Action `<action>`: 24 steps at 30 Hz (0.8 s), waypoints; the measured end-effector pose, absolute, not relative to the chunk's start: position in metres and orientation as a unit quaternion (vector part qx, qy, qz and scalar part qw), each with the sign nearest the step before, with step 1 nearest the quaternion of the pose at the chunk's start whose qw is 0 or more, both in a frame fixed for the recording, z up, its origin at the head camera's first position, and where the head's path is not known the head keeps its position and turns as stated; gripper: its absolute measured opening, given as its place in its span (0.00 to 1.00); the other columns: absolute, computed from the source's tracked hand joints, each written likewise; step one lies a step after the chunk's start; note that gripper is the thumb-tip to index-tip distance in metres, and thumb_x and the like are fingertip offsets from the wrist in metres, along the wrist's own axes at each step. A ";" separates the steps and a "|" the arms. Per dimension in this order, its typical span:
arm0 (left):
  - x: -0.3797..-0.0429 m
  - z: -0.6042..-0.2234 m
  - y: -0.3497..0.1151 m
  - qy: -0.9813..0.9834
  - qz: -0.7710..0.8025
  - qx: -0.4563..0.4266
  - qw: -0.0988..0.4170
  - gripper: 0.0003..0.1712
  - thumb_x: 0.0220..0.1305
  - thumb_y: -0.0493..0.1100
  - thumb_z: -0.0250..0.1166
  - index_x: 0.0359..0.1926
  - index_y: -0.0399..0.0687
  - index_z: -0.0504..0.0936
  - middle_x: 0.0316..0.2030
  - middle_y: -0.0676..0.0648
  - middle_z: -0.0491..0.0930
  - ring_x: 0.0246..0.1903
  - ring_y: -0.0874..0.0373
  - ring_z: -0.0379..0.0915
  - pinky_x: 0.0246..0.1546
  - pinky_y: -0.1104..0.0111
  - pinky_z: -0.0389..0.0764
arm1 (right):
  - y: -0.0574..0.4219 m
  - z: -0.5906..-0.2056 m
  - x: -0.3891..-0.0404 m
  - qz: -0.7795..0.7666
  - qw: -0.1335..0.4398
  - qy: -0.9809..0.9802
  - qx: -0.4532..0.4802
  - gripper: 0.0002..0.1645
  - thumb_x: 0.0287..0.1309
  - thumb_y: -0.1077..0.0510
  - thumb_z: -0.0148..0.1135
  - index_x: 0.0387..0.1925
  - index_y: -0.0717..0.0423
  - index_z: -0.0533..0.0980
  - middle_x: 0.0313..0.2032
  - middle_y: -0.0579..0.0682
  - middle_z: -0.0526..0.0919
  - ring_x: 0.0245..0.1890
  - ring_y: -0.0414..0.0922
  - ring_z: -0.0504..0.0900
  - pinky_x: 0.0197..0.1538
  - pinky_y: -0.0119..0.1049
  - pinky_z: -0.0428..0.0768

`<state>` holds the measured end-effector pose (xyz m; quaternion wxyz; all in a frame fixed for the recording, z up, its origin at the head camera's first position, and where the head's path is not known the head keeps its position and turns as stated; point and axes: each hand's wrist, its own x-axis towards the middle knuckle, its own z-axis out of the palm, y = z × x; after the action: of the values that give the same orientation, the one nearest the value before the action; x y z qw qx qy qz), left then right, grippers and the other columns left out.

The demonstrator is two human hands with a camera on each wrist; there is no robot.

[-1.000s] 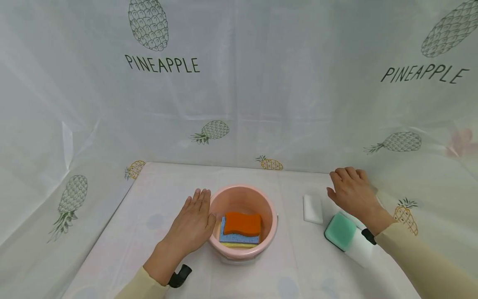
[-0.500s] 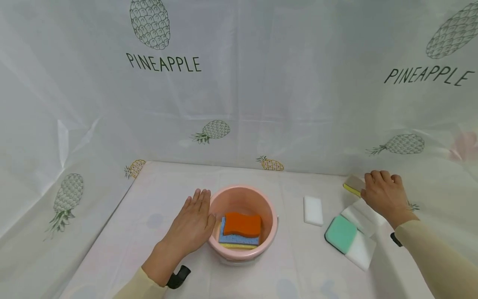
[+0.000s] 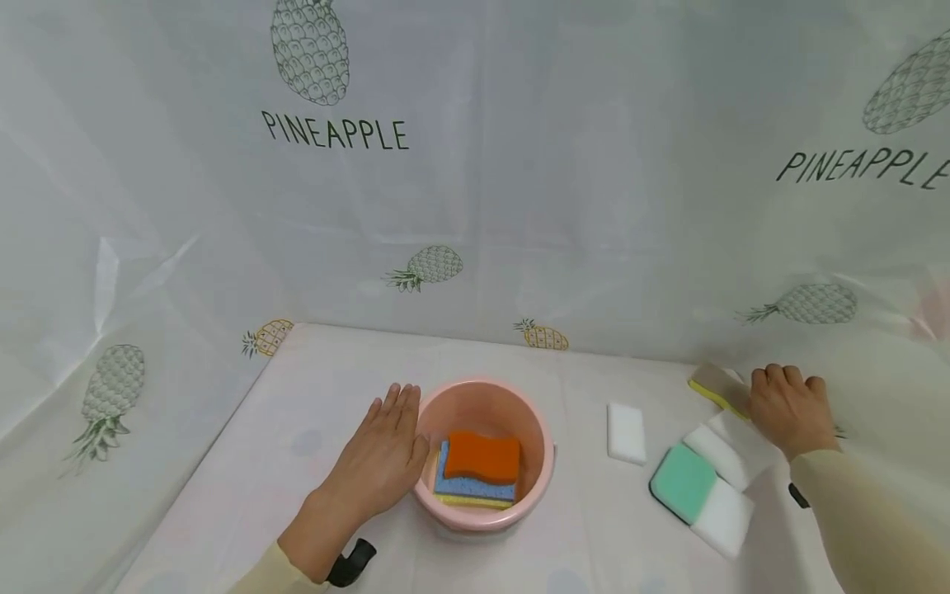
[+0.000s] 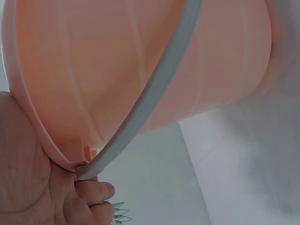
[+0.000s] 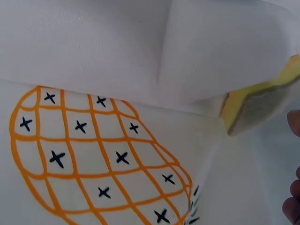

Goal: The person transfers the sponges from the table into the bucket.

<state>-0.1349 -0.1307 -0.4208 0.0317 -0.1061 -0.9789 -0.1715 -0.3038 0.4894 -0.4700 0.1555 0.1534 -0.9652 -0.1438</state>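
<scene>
Head view: the person's left hand (image 3: 386, 458) rests against the left side of a pink bucket (image 3: 482, 520), its fingers straight and close together. The bucket stands upright on the white table (image 3: 326, 396). Inside it, an orange sponge (image 3: 482, 459) lies on top of a blue sponge (image 3: 475, 489), and a yellow strip (image 3: 463, 500) peeps out underneath. Far over to the right, near the back of the table, the right hand (image 3: 792, 410) has its fingers bent down, just beside a grey-and-yellow sponge (image 3: 720, 386). I can't tell if those fingers hold anything, because the back of the hand hides them. Closer to the person, a green sponge (image 3: 684, 483) lies against a white block (image 3: 723, 518), with more white pieces (image 3: 716, 455) right behind. A lone white block (image 3: 627, 433) lies between the bucket and that bunch. Behind it all is a pale sheet (image 3: 564, 190) with pineapples on it and the word PINEAPPLE 2 times.

Left wrist view: the bucket's pink side looks big and close. A grey handle (image 4: 146, 101) curves across it. The left hand touches the rim, with some fingers by the spot where the handle joins on.

Right wrist view: the grey-and-yellow sponge is near the right edge. A few fingertips (image 5: 295, 123) show beside it, and the rest of the hand is cut off. 1 big orange pineapple (image 5: 98, 159) with black crosses is printed on the left.
</scene>
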 end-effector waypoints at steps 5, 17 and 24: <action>-0.136 -0.422 -0.132 -0.979 -0.170 -0.104 0.030 0.40 0.83 0.53 0.50 0.81 0.30 0.55 0.81 0.33 0.56 0.82 0.37 0.46 0.81 0.42 0.50 | 0.494 -0.486 -0.311 -0.143 0.163 -0.964 0.156 0.17 0.59 0.60 0.66 0.30 0.66 0.67 0.28 0.59 0.70 0.31 0.60 0.71 0.30 0.56 0.70; -0.137 -0.423 -0.131 -0.979 -0.175 -0.100 0.035 0.40 0.82 0.53 0.51 0.81 0.30 0.56 0.80 0.33 0.57 0.83 0.39 0.46 0.82 0.43 0.50 | 0.494 -0.497 -0.318 -0.138 0.141 -0.970 0.146 0.31 0.55 0.53 0.75 0.44 0.76 0.71 0.39 0.69 0.76 0.41 0.66 0.74 0.38 0.63 0.72; -0.137 -0.424 -0.130 -0.979 -0.173 -0.099 0.039 0.40 0.82 0.52 0.52 0.81 0.30 0.56 0.80 0.33 0.58 0.82 0.39 0.47 0.82 0.43 0.50 | 0.497 -0.503 -0.326 -0.118 0.120 -0.977 0.132 0.33 0.55 0.52 0.73 0.46 0.76 0.70 0.41 0.70 0.76 0.42 0.66 0.74 0.37 0.61 0.71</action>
<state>-0.1373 -0.1299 -0.4236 0.0394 -0.0992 -0.9791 -0.1732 -0.3256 0.4966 -0.5029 0.1204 0.1315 -0.9768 -0.1182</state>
